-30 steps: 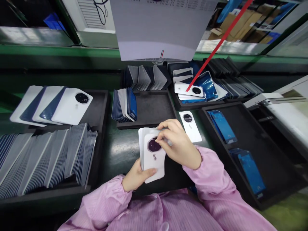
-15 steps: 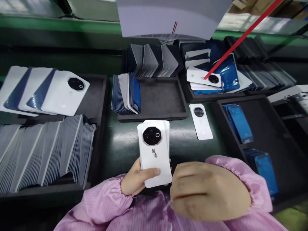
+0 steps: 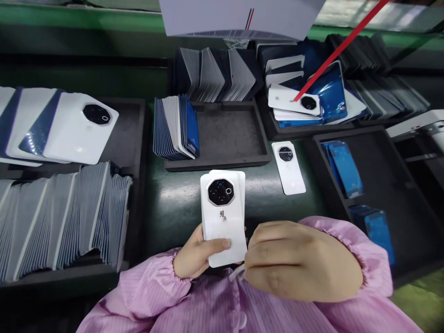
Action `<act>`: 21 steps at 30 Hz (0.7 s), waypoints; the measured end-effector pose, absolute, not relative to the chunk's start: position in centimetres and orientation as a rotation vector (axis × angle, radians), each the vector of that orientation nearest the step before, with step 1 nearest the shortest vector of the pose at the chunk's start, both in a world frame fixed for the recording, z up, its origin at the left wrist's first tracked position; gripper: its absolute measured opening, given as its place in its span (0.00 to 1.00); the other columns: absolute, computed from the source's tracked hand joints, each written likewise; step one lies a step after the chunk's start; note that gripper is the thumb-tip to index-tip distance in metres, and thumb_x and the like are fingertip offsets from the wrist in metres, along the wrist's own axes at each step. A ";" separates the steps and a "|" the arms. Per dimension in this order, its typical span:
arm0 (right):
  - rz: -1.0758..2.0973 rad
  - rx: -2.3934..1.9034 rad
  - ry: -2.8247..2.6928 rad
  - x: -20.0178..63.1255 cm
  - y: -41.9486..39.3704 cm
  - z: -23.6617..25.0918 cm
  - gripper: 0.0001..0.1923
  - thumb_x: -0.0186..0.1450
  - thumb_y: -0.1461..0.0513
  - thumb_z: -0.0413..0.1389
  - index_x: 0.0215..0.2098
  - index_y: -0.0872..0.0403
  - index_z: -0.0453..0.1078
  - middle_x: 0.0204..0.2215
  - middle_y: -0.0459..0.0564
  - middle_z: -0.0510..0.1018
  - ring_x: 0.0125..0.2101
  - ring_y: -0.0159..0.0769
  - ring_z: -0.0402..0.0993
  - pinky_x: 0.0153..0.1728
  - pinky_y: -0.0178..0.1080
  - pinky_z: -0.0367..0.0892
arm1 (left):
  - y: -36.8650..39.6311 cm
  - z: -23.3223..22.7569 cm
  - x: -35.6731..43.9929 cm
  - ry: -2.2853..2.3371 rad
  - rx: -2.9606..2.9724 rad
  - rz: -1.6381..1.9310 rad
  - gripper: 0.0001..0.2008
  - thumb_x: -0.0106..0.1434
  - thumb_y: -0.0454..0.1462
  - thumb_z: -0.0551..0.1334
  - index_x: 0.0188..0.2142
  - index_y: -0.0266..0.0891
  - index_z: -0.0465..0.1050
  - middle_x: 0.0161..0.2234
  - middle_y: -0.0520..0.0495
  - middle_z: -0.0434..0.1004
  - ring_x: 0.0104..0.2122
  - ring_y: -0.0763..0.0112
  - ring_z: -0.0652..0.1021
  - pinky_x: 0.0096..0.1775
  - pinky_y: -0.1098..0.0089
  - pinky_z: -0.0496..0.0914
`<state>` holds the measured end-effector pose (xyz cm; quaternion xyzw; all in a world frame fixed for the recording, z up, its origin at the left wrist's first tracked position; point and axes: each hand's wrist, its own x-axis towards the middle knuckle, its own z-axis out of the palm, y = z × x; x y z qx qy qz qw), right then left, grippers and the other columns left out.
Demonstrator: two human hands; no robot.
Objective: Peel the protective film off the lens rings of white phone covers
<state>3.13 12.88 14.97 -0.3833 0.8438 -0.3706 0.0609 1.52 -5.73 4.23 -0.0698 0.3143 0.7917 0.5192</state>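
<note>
While the left hand (image 3: 197,253) grips at least two white panels (image 3: 225,229), the right hand (image 3: 298,261) is curled, contents indiscernible; tabletop (image 3: 176,199) gives room leftward to one tray (image 3: 141,138) edge.

Head view: from above the pink smock (image 3: 204,305), facing forward and down;
Nearest: right hand (image 3: 301,261) (it looms large at lower right);
Middle distance: workbench (image 3: 178,196);
Far: green rail (image 3: 69,18), near the top edge
</note>
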 end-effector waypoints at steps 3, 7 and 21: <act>-1.195 -1.119 2.566 3.1 13.1 15.4 0.12 0.68 0.67 0.48 0.31 0.54 0.71 0.25 0.48 0.77 0.28 0.32 0.72 0.31 0.35 0.69 | -5.8 4.3 1.6 0.755 -0.151 1.890 0.18 0.54 0.31 0.66 0.46 0.35 0.73 0.38 0.41 0.80 0.36 0.57 0.80 0.37 0.63 0.74; -1.271 -1.138 2.558 3.1 13.3 15.6 0.11 0.68 0.67 0.49 0.32 0.52 0.71 0.27 0.45 0.79 0.29 0.29 0.73 0.41 0.37 0.69 | -5.7 4.3 1.7 0.767 -0.147 1.903 0.17 0.53 0.30 0.67 0.44 0.35 0.73 0.37 0.43 0.80 0.35 0.61 0.80 0.36 0.67 0.74; -1.799 -0.369 2.992 0.7 14.4 12.6 0.07 0.60 0.68 0.59 0.33 0.50 0.72 0.27 0.42 0.78 0.29 0.32 0.76 0.54 0.51 0.65 | -5.7 4.4 1.9 0.844 -0.104 1.847 0.19 0.51 0.34 0.68 0.43 0.33 0.70 0.36 0.40 0.78 0.27 0.63 0.78 0.31 0.57 0.75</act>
